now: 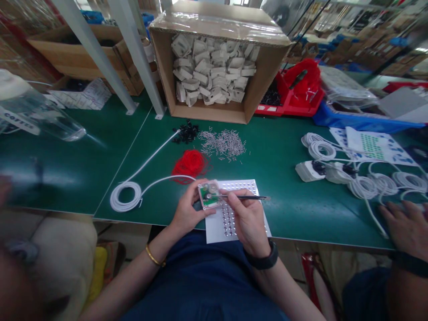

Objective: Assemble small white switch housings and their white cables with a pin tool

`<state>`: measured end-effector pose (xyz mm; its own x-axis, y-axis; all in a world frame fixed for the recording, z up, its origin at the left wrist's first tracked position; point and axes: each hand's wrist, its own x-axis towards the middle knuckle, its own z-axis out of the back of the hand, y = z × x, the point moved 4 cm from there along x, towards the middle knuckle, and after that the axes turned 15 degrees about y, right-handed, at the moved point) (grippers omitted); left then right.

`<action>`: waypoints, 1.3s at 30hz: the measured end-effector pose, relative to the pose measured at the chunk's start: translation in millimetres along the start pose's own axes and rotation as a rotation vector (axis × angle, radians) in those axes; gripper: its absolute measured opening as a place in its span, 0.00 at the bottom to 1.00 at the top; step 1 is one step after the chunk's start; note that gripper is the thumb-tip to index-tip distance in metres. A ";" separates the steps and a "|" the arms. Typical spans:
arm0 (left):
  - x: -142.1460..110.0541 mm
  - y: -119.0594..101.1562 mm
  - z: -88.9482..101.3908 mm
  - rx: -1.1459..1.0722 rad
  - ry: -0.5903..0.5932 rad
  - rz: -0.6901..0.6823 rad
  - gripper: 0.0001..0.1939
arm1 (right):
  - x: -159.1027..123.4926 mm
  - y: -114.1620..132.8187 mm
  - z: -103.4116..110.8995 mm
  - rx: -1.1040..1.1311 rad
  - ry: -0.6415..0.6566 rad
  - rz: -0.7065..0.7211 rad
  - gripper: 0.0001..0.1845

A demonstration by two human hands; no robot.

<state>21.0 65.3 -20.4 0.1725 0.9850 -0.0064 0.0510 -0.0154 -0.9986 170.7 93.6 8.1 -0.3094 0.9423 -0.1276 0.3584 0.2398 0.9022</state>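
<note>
My left hand [186,210] is closed round a small clear-cased device [209,195] with a green circuit board and a round metal part inside. A white cable [133,187] runs from it to a coil on the green table. My right hand [245,218] pinches thin black tweezers [247,197], their near tip touching the device. Both hands hover over a white sheet of small round dots [230,220] at the table's front edge.
A red thread bundle [190,164], small black parts [186,133] and a scatter of metal pins [223,143] lie beyond. An open carton of white parts [214,69] stands behind. Another person's hand [404,225] rests at right by finished white units with coiled cables [351,176].
</note>
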 end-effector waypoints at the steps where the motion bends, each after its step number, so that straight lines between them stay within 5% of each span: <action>1: -0.2 -0.2 0.0 0.003 0.001 0.003 0.38 | -0.2 -0.2 -0.2 -0.008 0.001 0.005 0.08; 39: -2.4 2.0 2.0 0.080 -0.012 0.018 0.38 | -1.4 1.1 -0.9 -0.168 0.022 0.066 0.04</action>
<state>18.7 63.2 -22.5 0.1605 0.9867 -0.0246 -0.0305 -0.0200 -0.9993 170.7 92.3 9.6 -0.3101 0.9489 -0.0584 0.2273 0.1336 0.9646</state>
